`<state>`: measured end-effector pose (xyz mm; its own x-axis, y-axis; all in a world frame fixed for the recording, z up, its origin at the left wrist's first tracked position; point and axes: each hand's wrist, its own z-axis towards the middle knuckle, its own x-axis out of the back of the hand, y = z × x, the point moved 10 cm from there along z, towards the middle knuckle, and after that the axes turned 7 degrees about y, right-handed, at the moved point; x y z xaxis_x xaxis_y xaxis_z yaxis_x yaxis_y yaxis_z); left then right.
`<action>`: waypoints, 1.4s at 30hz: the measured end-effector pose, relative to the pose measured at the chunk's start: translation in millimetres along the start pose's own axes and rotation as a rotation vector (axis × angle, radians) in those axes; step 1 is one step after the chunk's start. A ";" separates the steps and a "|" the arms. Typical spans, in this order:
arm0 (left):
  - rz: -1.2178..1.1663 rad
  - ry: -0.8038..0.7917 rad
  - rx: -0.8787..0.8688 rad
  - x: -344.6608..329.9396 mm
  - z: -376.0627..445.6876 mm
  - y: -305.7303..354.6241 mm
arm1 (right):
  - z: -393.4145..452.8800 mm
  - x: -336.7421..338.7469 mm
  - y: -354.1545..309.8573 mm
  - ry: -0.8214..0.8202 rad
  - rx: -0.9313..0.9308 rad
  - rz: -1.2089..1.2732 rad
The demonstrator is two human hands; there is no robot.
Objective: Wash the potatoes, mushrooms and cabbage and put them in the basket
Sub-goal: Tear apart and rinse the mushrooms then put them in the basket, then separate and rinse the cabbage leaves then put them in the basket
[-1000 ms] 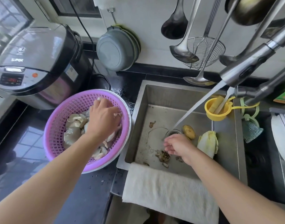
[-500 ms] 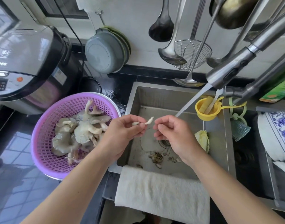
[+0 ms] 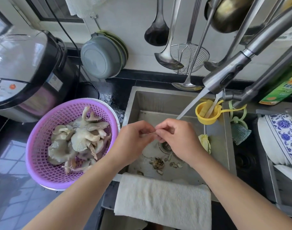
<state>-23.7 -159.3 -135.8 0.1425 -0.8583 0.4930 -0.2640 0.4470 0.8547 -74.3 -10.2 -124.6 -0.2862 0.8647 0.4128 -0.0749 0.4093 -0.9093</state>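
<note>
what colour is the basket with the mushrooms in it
Purple: the round plastic lattice basket beside the sink, clearest in the head view.

Little legible text. Rice cooker (image 3: pixel 25 70): front logo cut off at frame edge, unreadable; small white QR-type sticker on its side. Green package (image 3: pixel 281 87) far right: Chinese characters, possibly a brand name, too blurred to read.

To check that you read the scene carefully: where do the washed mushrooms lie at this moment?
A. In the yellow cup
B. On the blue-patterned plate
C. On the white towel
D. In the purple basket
D: the pale mushrooms are heaped inside the purple basket on the counter left of the sink, while the white towel holds none.
</note>
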 end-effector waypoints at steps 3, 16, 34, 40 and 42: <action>0.244 0.043 -0.223 0.5 -0.5 20.0 | -1.8 -6.1 5.7 -0.085 -0.041 -0.032; 0.384 0.247 -0.202 28.3 -16.6 10.0 | 0.6 11.2 93.9 0.127 -0.429 -0.256; 0.282 0.068 0.232 12.9 -2.3 -42.3 | 2.4 1.8 246.1 -0.168 -0.319 -0.805; -0.039 -0.192 0.765 -119.5 17.5 -160.8 | 17.5 -69.5 292.4 -0.336 -0.156 -1.113; -0.141 -0.111 0.932 -130.6 11.3 -184.5 | 22.2 -78.9 298.7 -0.329 -0.105 -1.202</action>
<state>-4.3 -132.6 -359.7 0.1525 -0.9294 0.3362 -0.9131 -0.0023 0.4076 -95.3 37.4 -430.0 -0.3156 -0.1796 0.9318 -0.3820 0.9229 0.0485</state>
